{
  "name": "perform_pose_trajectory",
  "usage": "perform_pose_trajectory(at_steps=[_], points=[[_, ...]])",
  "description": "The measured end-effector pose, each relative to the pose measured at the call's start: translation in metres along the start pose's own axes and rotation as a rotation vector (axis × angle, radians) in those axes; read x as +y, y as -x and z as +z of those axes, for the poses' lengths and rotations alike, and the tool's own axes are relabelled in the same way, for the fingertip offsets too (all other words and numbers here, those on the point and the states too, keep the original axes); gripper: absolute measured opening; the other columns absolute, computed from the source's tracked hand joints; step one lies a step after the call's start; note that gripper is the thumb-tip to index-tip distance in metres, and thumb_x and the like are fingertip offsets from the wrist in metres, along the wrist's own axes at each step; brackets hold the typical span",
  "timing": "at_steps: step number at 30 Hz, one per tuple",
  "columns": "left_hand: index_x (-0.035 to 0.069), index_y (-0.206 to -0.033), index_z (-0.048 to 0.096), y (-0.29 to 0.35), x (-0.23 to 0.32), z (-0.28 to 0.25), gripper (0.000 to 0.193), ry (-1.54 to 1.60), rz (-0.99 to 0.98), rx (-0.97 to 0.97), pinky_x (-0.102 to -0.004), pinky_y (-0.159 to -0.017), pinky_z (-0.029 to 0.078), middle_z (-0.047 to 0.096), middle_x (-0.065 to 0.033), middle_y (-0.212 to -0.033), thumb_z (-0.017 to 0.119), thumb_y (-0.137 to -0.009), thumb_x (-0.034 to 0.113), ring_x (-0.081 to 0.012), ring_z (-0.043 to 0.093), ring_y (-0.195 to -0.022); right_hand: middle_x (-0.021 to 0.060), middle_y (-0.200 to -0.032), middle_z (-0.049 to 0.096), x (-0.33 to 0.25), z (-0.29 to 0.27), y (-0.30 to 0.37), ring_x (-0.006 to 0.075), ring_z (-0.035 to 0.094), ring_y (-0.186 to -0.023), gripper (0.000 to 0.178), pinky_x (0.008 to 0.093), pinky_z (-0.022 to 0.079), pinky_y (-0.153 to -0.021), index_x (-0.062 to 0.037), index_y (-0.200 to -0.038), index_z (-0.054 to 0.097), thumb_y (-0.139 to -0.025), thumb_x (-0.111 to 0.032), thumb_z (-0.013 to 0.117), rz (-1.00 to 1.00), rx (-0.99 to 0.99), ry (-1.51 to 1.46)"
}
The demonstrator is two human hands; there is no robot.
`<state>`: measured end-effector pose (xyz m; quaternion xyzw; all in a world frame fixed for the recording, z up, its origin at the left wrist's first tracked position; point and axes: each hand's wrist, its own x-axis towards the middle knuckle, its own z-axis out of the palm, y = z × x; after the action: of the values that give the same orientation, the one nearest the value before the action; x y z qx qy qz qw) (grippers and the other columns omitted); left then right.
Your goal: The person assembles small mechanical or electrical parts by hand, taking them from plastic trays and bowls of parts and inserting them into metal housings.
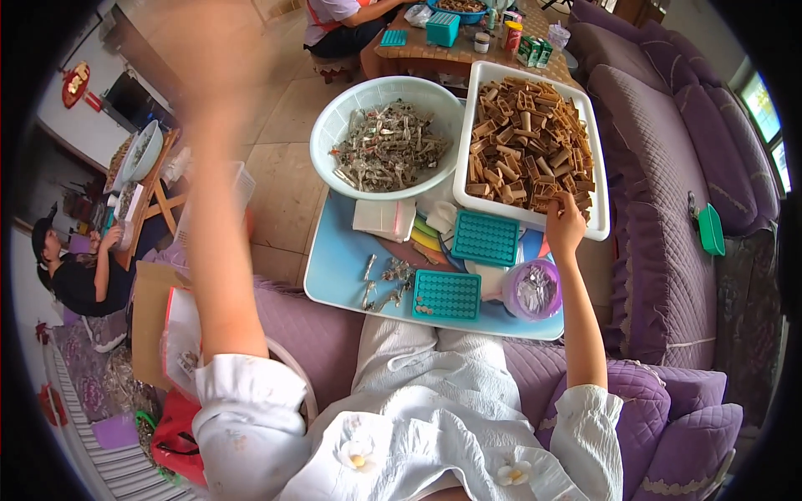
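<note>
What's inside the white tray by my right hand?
Brown pieces are heaped in the white tray, with your right hand at its near edge. The heap covers the bottom; anything buried can't be seen.

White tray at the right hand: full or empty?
Full: brown pieces are heaped across the white tray, hiding its floor.

Wht crinkled top w/ gathered slvs, yel-ctr wht flowers, & wht textured pants.
</note>
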<state>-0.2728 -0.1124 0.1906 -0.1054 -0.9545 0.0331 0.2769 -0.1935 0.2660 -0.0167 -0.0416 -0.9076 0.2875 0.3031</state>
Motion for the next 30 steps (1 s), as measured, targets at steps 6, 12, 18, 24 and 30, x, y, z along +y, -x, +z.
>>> perform_pose_trajectory(at_steps=[6, 12, 18, 24, 30], points=[[0.009, -0.077, 0.06, 0.009, -0.012, -0.023, 0.013, 0.239, -0.086, 0.036, -0.0345, -0.063, 0.046, 0.061, -0.0121, -0.076, 0.059, -0.073, 0.02, -0.0268, 0.06, -0.071, 0.01, -0.072, 0.061, -0.003, 0.001, -0.004, 0.0284, 0.058, -0.063, 0.01, 0.0343, 0.044, -0.056, -0.0075, -0.083, 0.057, -0.077, -0.012, 0.051, -0.066, -0.038, -0.066], [-0.001, -0.072, 0.055, -0.004, 0.018, -0.137, 0.009, 0.403, -0.129, 0.692, -0.0232, -0.052, 0.041, 0.057, -0.0052, -0.061, 0.058, -0.074, 0.006, -0.0108, 0.053, -0.056, 0.0099, -0.073, 0.061, -0.001, 0.001, 0.001, 0.0289, 0.058, -0.065, 0.01, 0.0352, 0.045, -0.057, -0.0084, -0.084, 0.057, -0.077, -0.012, 0.05, -0.079, 0.031, -0.002], [0.005, -0.082, 0.06, 0.036, -0.003, 0.072, 0.017, 0.071, 0.358, -0.039, -0.0358, -0.071, 0.048, 0.059, -0.0154, -0.095, 0.055, -0.076, 0.02, -0.0282, 0.058, -0.086, 0.0098, -0.074, 0.061, -0.008, 0.008, -0.001, 0.0291, 0.058, -0.066, 0.01, 0.0351, 0.045, -0.057, -0.008, -0.084, 0.056, -0.077, -0.011, 0.05, -0.04, -0.041, -0.068], [-0.002, -0.074, 0.054, -0.013, 0.018, -0.127, 0.01, 0.5, -0.157, 0.465, -0.0245, -0.051, 0.041, 0.056, -0.0066, -0.06, 0.058, -0.075, 0.007, -0.0112, 0.052, -0.054, 0.0102, -0.073, 0.06, -0.004, 0.005, 0.002, 0.0293, 0.058, -0.066, 0.01, 0.0363, 0.045, -0.058, -0.0089, -0.084, 0.057, -0.077, -0.013, 0.05, -0.075, -0.005, -0.01], [0.008, -0.073, 0.06, 0.044, -0.022, 0.029, 0.013, -0.188, 0.298, -0.465, -0.0353, -0.058, 0.048, 0.062, -0.0124, -0.071, 0.059, -0.073, 0.021, -0.0254, 0.061, -0.068, 0.0102, -0.073, 0.06, -0.015, 0.012, 0.001, 0.0289, 0.058, -0.066, 0.01, 0.0353, 0.045, -0.058, -0.0089, -0.084, 0.057, -0.077, -0.012, 0.05, -0.112, 0.024, -0.036]])
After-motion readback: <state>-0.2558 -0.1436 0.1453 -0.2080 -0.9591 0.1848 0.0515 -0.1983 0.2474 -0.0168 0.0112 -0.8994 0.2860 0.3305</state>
